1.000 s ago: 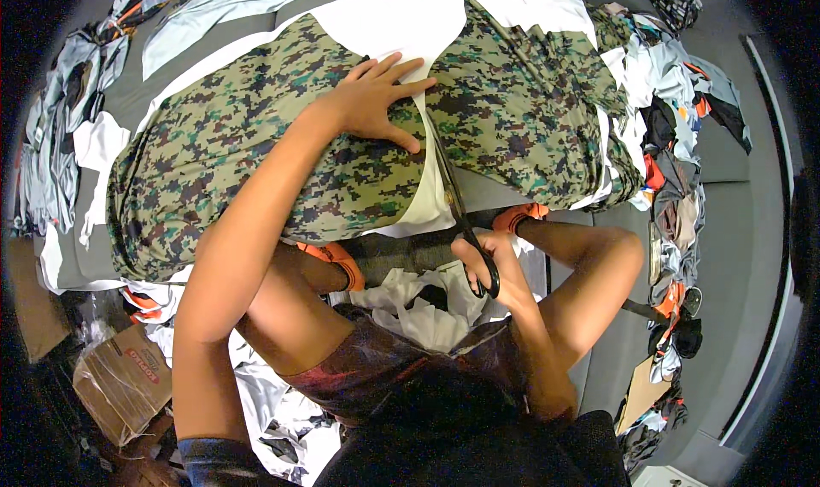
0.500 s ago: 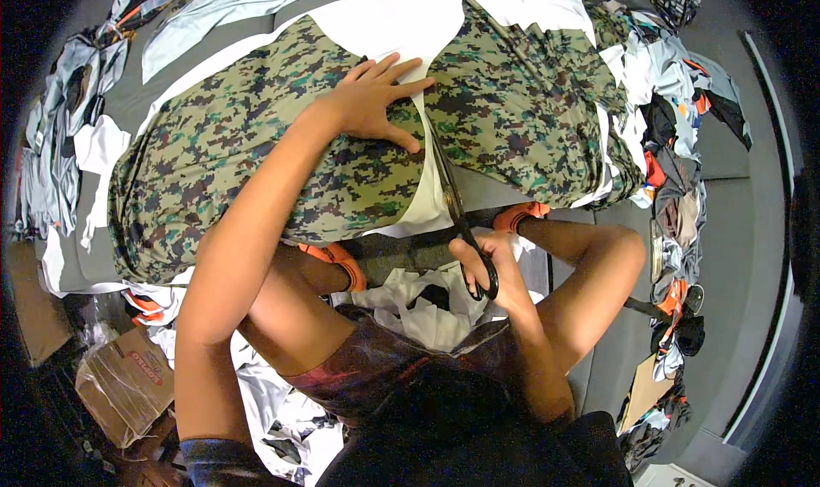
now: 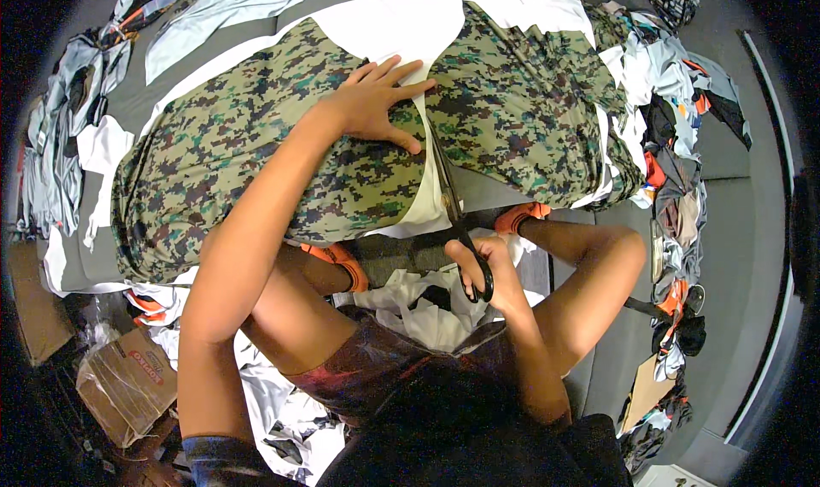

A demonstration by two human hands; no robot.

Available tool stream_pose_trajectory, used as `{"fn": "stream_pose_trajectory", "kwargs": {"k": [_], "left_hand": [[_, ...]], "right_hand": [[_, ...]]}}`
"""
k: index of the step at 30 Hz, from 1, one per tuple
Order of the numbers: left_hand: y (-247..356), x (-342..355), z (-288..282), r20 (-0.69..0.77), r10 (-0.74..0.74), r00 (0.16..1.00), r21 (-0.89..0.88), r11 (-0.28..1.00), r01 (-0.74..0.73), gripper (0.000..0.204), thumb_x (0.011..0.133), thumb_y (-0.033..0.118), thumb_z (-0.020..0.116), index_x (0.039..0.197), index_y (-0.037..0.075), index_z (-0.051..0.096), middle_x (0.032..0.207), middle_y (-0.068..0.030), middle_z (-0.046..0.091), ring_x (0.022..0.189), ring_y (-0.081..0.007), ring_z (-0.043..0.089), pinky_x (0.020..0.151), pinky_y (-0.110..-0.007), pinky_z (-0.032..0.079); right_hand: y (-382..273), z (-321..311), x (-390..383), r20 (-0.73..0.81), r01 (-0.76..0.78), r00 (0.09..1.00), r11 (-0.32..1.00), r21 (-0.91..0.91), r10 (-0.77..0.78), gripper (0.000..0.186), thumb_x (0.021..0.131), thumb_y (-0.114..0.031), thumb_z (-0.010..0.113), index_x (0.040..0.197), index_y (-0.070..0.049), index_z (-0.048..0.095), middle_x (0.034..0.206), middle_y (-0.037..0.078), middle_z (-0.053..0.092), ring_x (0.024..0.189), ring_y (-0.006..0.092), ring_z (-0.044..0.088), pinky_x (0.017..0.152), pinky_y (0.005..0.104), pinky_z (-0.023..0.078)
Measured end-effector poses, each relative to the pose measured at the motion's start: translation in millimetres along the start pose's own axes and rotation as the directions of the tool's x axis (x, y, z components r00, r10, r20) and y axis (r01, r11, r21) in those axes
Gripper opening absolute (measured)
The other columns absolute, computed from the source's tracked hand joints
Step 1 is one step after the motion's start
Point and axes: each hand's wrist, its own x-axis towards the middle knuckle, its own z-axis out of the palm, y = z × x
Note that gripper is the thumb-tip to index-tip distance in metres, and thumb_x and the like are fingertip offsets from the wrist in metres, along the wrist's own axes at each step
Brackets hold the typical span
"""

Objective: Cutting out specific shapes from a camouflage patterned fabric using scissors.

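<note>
Spread before me is white fabric (image 3: 389,24) printed with green-brown camouflage panels, one on the left (image 3: 231,154) and one on the right (image 3: 521,102). My left hand (image 3: 376,102) lies on the left panel's right edge, fingers and thumb spread. My right hand (image 3: 491,269) grips the black handles of large scissors (image 3: 450,192) below the near edge of the cloth. Their long blades point away from me, up along the white strip between the panels. The blades look nearly together; their tips lie close to the thumb of my left hand.
White scraps (image 3: 431,316) lie between my legs. Mixed fabric offcuts (image 3: 675,145) are heaped along the right on the grey padded surface (image 3: 722,222). Grey and white pieces (image 3: 64,145) hang at the far left. A cardboard box (image 3: 128,384) stands at lower left.
The scissor handles and my right hand have shifted slightly left, and the blades appear closer together. My left hand stays in nearly the same place on the cloth.
</note>
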Motion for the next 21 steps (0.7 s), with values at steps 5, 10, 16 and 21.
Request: {"fn": "stream_pose_trajectory", "kwargs": {"k": [5, 10, 16, 21], "left_hand": [[1, -1, -4, 0.021, -0.006, 1.000, -0.023, 1.000, 0.007, 0.097, 0.062, 0.078, 0.058, 0.144, 0.034, 0.030, 0.154, 0.0031, 0.018, 0.142, -0.0219, 0.014, 0.114, -0.041, 0.015], [-11, -1, -17, 0.037, -0.048, 0.998, -0.119, 0.992, 0.053, 0.091, 0.069, 0.074, 0.058, 0.143, 0.029, 0.033, 0.153, 0.0009, 0.018, 0.141, -0.0257, 0.015, 0.113, -0.046, 0.017], [-74, -33, -9, 0.025, -0.306, 0.952, -0.315, 0.901, 0.298, 0.086, 0.076, 0.074, 0.051, 0.145, 0.027, 0.030, 0.153, -0.0024, 0.019, 0.139, -0.0296, 0.019, 0.108, -0.055, 0.021], [-130, -68, -3, -0.020, -0.488, 0.873, -0.227, 0.852, 0.471, 0.088, 0.074, 0.076, 0.049, 0.145, 0.027, 0.029, 0.152, -0.0051, 0.020, 0.138, -0.0306, 0.021, 0.105, -0.055, 0.023]], "right_hand": [[8, 6, 0, 0.035, 0.013, 0.999, 0.995, 0.101, -0.017, 0.044, 0.091, -0.028, 0.054, 0.052, -0.007, 0.050, 0.043, 0.002, 0.048, 0.035, 0.0082, 0.039, 0.038, 0.0200, 0.029], [27, 6, -5, 0.036, 0.046, 0.998, 0.969, 0.244, -0.056, 0.042, 0.089, -0.029, 0.059, 0.054, -0.008, 0.051, 0.046, 0.000, 0.048, 0.039, 0.0074, 0.040, 0.040, 0.0212, 0.030], [50, 19, -5, 0.063, 0.059, 0.994, 0.924, 0.378, -0.089, 0.039, 0.086, -0.028, 0.065, 0.056, -0.009, 0.050, 0.048, -0.003, 0.045, 0.043, 0.0065, 0.039, 0.043, 0.0222, 0.030], [57, 16, 0, 0.098, 0.106, 0.983, 0.913, 0.393, -0.156, 0.039, 0.087, -0.028, 0.065, 0.057, -0.009, 0.049, 0.050, -0.004, 0.046, 0.044, 0.0074, 0.037, 0.043, 0.0241, 0.030]]}}
